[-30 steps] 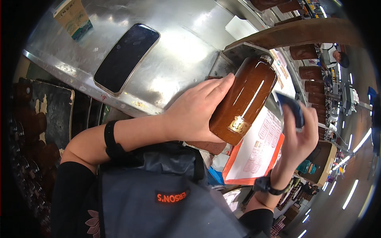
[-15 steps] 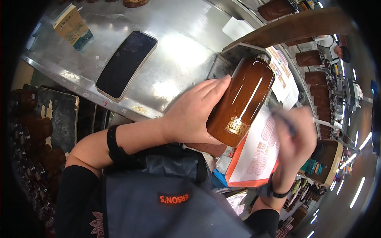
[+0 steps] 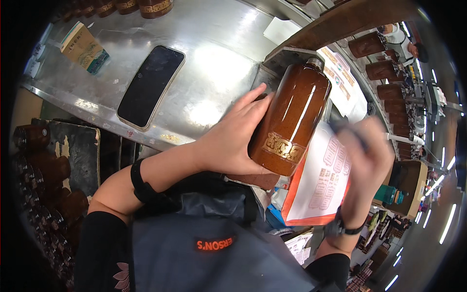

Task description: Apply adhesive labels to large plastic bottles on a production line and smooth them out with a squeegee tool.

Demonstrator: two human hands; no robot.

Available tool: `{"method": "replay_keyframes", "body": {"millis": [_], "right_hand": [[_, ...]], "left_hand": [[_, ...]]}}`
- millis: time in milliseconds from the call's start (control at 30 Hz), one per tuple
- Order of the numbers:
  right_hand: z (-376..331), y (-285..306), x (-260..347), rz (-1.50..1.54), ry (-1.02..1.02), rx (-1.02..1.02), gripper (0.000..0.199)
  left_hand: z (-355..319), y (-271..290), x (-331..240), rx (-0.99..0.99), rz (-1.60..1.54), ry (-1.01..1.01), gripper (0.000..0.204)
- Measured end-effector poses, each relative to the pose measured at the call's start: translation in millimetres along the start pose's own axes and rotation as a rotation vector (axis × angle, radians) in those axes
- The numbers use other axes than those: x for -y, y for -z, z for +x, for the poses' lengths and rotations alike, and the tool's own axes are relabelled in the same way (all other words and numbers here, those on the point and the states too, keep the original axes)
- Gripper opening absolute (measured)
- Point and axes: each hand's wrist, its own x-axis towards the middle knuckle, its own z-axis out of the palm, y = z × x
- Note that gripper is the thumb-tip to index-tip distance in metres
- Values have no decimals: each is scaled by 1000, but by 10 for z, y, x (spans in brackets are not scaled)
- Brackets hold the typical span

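Brown bottle (image 3: 297, 104) has turned, showing more gold emblem (image 3: 283, 146).

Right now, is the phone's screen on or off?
Off: the phone lies face up, all black, nothing lit. Whether it's powered down, I cannot tell.

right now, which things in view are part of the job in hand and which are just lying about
In the job, it seems:
brown bottle, in left hand
blurred dark item, in right hand
pink-printed sheet, perhaps

Lying about, apparently:
phone
small tan box
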Motion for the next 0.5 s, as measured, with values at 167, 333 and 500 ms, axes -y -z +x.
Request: {"method": "replay_keyframes", "body": {"millis": [167,333,500], "right_hand": [[-138,-149,-298,253,-355,-241,21],[-308,-229,228,4,140,-35,37],[-590,-332,367,31,100,-38,40]], "left_hand": [[45,21,6,135,90,9,123],[44,-13,-79,-113,88,-47,124],[85,34,-84,-84,37,-148,124]]}}
